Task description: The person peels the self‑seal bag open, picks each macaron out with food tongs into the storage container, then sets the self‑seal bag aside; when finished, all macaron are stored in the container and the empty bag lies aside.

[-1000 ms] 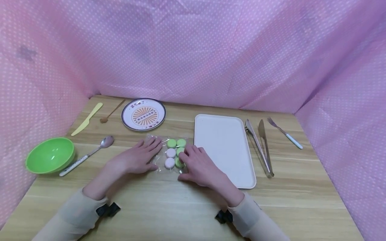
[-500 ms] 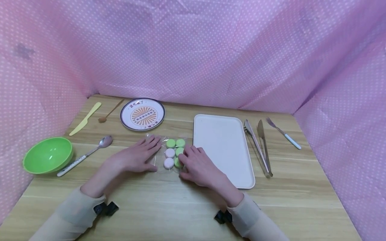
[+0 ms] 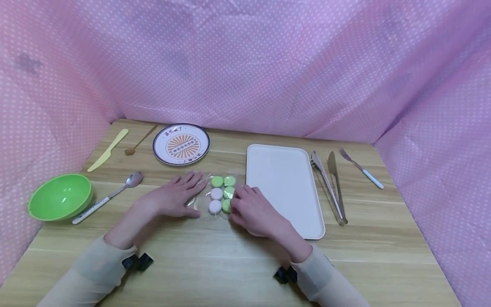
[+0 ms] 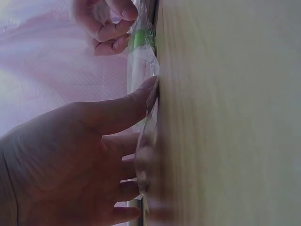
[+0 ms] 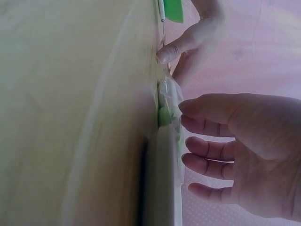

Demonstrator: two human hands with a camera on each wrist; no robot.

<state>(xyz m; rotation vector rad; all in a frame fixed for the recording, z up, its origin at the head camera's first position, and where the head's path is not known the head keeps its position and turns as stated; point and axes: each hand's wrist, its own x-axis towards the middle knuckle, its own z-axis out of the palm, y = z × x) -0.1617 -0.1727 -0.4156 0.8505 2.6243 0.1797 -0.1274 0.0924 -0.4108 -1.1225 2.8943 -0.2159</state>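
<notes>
A clear plastic bag (image 3: pixel 203 204) lies on the table in the head view, with several macarons inside: green macarons (image 3: pixel 217 182) and pale lilac macarons (image 3: pixel 215 207) in two columns. My left hand (image 3: pixel 174 198) rests with spread fingers on the bag's left side; in the left wrist view its thumb and fingertips press the plastic film (image 4: pixel 153 101) to the table. My right hand (image 3: pixel 255 211) is at the bag's right side, partly covering the right column. In the right wrist view its thumb and index finger pinch the film beside a green macaron (image 5: pixel 164 116), other fingers curled.
A white rectangular tray (image 3: pixel 284 192) lies right beside my right hand, then metal tongs (image 3: pixel 330 187) and a fork (image 3: pixel 362 169). Leftward are a green bowl (image 3: pixel 61 198), a spoon (image 3: pixel 109 198), a yellow knife (image 3: pixel 108 150), a honey dipper (image 3: pixel 140 140) and a patterned plate (image 3: pixel 181 145).
My right hand's fingers have drawn closer together at the bag's right side, the thumb moving in toward the index finger. My left hand stays on the bag.
</notes>
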